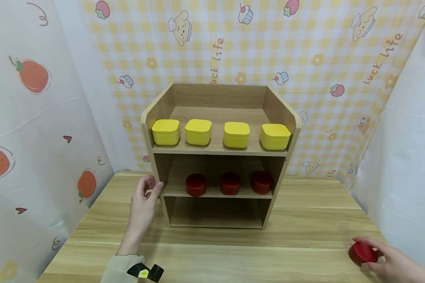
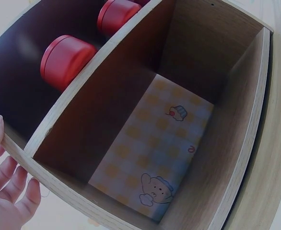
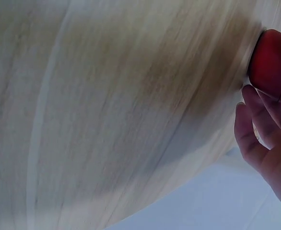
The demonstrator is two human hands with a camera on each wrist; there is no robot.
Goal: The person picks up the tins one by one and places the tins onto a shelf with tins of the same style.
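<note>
A small three-level wooden shelf (image 1: pixel 216 150) stands on the table. My left hand (image 1: pixel 144 202) grips its left side panel, thumb at the front edge and fingers on the outer face, as the left wrist view also shows. At the right of the table, my right hand (image 1: pixel 389 259) holds a round red tin (image 1: pixel 363 253) between thumb and fingers, its lid seam visible in the right wrist view. Three similar red tins (image 1: pixel 230 184) sit in a row on the middle level. Several yellow square boxes (image 1: pixel 198 132) with rounded corners line the top level.
The wood-grain table (image 1: pixel 304 220) extends around the shelf. Patterned cloth (image 1: pixel 315 74) hangs behind, and white sheets (image 1: pixel 403 157) flank both sides. A black wrist strap (image 1: pixel 139 270) is on the left wrist. The shelf's bottom level (image 1: pixel 216 214) lies below the red tins.
</note>
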